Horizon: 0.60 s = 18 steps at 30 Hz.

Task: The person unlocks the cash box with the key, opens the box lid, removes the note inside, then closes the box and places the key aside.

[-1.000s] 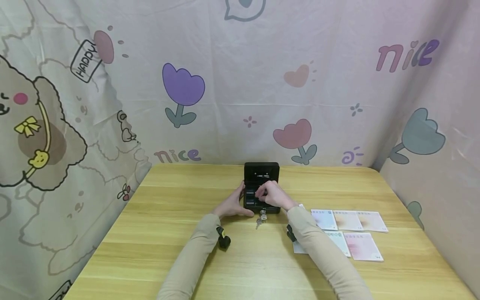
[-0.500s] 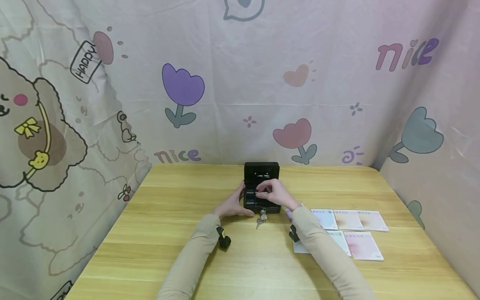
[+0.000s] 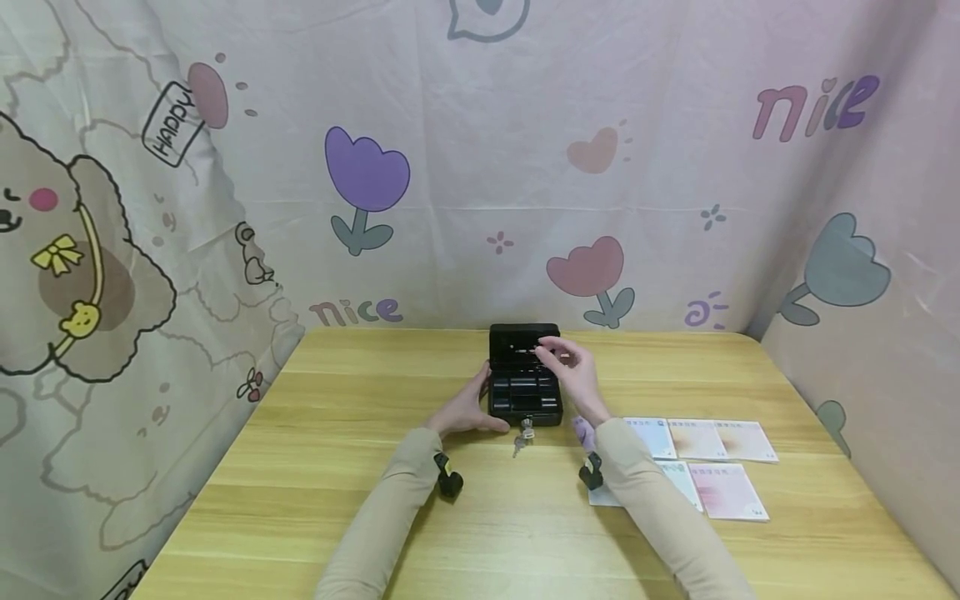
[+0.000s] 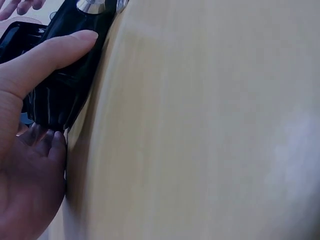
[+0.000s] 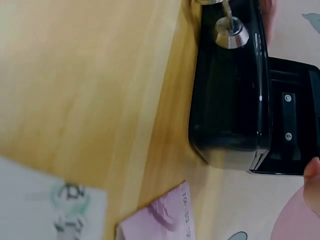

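Note:
A small black cash box (image 3: 525,414) stands on the table with its lid (image 3: 513,337) raised and its tray compartments facing up. Keys (image 3: 519,446) hang from the silver lock (image 5: 232,40) on its front. My left hand (image 3: 467,410) grips the box's left front corner; in the left wrist view the thumb lies across the front wall and the other fingers are at the side. Over the right part of the lid is my right hand (image 3: 577,375), thumb and fingers bent and apart. In the right wrist view, one fingertip (image 5: 313,172) is right at the lid's edge.
Several pale printed paper stacks (image 3: 727,492) lie in two rows on the right of the wooden table (image 3: 300,500), partly under the right forearm. A purple printed paper (image 5: 160,215) lies close to the box. A patterned cloth (image 3: 465,167) hangs behind the table.
My right hand has risen out of the box's tray and moved up and right to the lid, uncovering the compartments. The left hand has stayed on the box.

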Each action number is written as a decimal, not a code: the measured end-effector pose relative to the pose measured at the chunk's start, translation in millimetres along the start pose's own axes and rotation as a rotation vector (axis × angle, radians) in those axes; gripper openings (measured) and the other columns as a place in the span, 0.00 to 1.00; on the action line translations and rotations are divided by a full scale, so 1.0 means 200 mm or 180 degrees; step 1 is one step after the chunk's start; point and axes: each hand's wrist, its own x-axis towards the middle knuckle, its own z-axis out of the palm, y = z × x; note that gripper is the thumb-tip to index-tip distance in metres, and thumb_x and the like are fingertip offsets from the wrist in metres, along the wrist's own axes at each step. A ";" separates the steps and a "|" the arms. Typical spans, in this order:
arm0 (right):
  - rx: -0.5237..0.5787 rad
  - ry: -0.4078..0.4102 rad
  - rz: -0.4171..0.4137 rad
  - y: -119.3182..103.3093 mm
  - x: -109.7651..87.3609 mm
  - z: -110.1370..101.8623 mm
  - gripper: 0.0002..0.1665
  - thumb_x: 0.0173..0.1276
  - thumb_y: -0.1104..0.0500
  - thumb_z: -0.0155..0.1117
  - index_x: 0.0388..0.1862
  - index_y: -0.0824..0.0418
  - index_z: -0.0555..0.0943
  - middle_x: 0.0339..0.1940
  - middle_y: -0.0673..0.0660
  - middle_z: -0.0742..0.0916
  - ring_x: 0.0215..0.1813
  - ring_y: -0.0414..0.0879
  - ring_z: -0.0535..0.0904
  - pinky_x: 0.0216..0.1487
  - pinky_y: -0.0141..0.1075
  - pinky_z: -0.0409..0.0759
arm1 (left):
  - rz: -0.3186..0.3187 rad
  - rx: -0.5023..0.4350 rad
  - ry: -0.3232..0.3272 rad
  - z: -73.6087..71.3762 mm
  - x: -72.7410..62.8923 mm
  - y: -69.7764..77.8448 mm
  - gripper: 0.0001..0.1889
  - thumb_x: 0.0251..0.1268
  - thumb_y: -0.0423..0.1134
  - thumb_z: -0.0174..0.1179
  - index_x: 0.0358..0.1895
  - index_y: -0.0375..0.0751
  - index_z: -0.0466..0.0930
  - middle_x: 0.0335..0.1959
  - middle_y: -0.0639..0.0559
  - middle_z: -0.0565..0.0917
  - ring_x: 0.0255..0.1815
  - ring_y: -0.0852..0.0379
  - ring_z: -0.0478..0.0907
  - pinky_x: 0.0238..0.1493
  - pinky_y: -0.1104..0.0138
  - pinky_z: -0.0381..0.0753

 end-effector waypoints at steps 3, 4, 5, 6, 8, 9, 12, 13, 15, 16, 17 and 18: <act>0.0344 0.0334 0.0067 -0.01 0.00 0.00 0.20 0.69 0.66 0.67 0.55 0.78 0.79 0.34 0.43 0.84 0.37 0.34 0.76 0.40 0.21 0.76 | 0.0011 0.0025 0.0006 0.00 0.00 0.00 0.71 0.45 0.43 0.81 0.82 0.39 0.30 0.83 0.36 0.44 0.84 0.40 0.49 0.84 0.50 0.50; 0.0424 0.0430 0.0088 -0.01 0.00 0.00 0.20 0.70 0.65 0.66 0.56 0.77 0.79 0.34 0.42 0.83 0.37 0.33 0.76 0.40 0.21 0.76 | 0.0015 0.0030 -0.0004 0.00 0.00 0.00 0.71 0.45 0.43 0.81 0.82 0.39 0.30 0.84 0.36 0.44 0.84 0.40 0.48 0.84 0.50 0.50; 0.0479 0.0497 0.0112 -0.01 0.00 0.00 0.20 0.71 0.65 0.64 0.57 0.77 0.78 0.34 0.40 0.81 0.38 0.32 0.75 0.41 0.20 0.76 | 0.0017 0.0024 -0.0009 0.00 0.00 0.00 0.71 0.45 0.44 0.81 0.82 0.38 0.29 0.84 0.36 0.43 0.84 0.40 0.48 0.84 0.49 0.50; 0.0551 0.0552 0.0146 0.00 0.00 -0.01 0.20 0.73 0.64 0.61 0.59 0.76 0.77 0.35 0.41 0.81 0.39 0.33 0.75 0.41 0.21 0.76 | 0.0026 -0.0058 -0.0035 0.00 0.00 0.00 0.71 0.46 0.44 0.80 0.82 0.39 0.28 0.84 0.36 0.42 0.84 0.40 0.46 0.84 0.49 0.49; 0.0669 0.0637 0.0249 0.01 0.00 -0.01 0.22 0.78 0.60 0.56 0.63 0.73 0.74 0.40 0.43 0.80 0.43 0.35 0.74 0.45 0.24 0.76 | 0.0032 -0.0318 -0.0067 -0.01 0.00 0.00 0.72 0.47 0.45 0.80 0.82 0.41 0.26 0.84 0.40 0.38 0.85 0.42 0.43 0.84 0.50 0.46; 0.0723 0.0641 0.0311 0.01 0.01 -0.02 0.23 0.80 0.57 0.52 0.65 0.71 0.73 0.42 0.45 0.79 0.45 0.36 0.74 0.47 0.26 0.76 | 0.0036 -0.0493 -0.0071 -0.01 0.00 0.01 0.72 0.48 0.46 0.80 0.82 0.43 0.25 0.85 0.42 0.36 0.85 0.43 0.41 0.85 0.52 0.45; 0.0972 0.0569 0.0534 0.01 0.01 -0.03 0.30 0.83 0.49 0.42 0.72 0.68 0.67 0.56 0.54 0.77 0.56 0.45 0.71 0.59 0.36 0.74 | 0.0092 -0.1156 0.0014 -0.03 0.00 0.03 0.70 0.52 0.47 0.77 0.82 0.46 0.24 0.85 0.48 0.32 0.86 0.47 0.35 0.85 0.54 0.40; 0.1047 0.0508 0.0599 0.02 0.01 -0.03 0.32 0.84 0.47 0.39 0.74 0.68 0.64 0.61 0.58 0.75 0.60 0.48 0.70 0.65 0.40 0.72 | 0.0104 -0.1344 0.0079 -0.03 0.01 0.05 0.68 0.54 0.48 0.76 0.82 0.46 0.24 0.85 0.49 0.32 0.86 0.47 0.35 0.85 0.54 0.39; 0.1107 0.0326 0.0721 0.02 0.01 -0.04 0.36 0.85 0.44 0.32 0.77 0.67 0.59 0.72 0.64 0.69 0.70 0.55 0.65 0.75 0.47 0.64 | 0.0119 -0.1659 0.0241 -0.04 0.01 0.07 0.62 0.61 0.50 0.71 0.82 0.45 0.27 0.85 0.50 0.33 0.86 0.48 0.34 0.85 0.54 0.38; 0.1138 0.0230 0.0767 0.02 0.00 -0.04 0.37 0.85 0.44 0.28 0.79 0.68 0.56 0.77 0.67 0.64 0.75 0.59 0.61 0.80 0.50 0.59 | 0.0119 -0.1767 0.0340 -0.04 0.02 0.09 0.59 0.65 0.51 0.67 0.82 0.43 0.28 0.85 0.49 0.34 0.86 0.48 0.35 0.85 0.54 0.38; 0.1145 0.0129 0.0804 0.03 0.00 -0.04 0.39 0.84 0.43 0.26 0.80 0.69 0.53 0.80 0.68 0.60 0.78 0.61 0.57 0.83 0.52 0.53 | 0.0097 -0.1853 0.0442 -0.04 0.03 0.10 0.55 0.69 0.52 0.63 0.82 0.42 0.30 0.85 0.48 0.36 0.86 0.48 0.36 0.85 0.54 0.38; 0.1153 0.0024 0.0827 0.03 0.00 -0.05 0.40 0.84 0.43 0.23 0.80 0.70 0.50 0.82 0.68 0.57 0.81 0.63 0.53 0.84 0.54 0.48 | 0.0092 -0.1936 0.0562 -0.03 0.03 0.12 0.51 0.72 0.52 0.59 0.82 0.39 0.32 0.85 0.45 0.38 0.86 0.46 0.37 0.85 0.53 0.38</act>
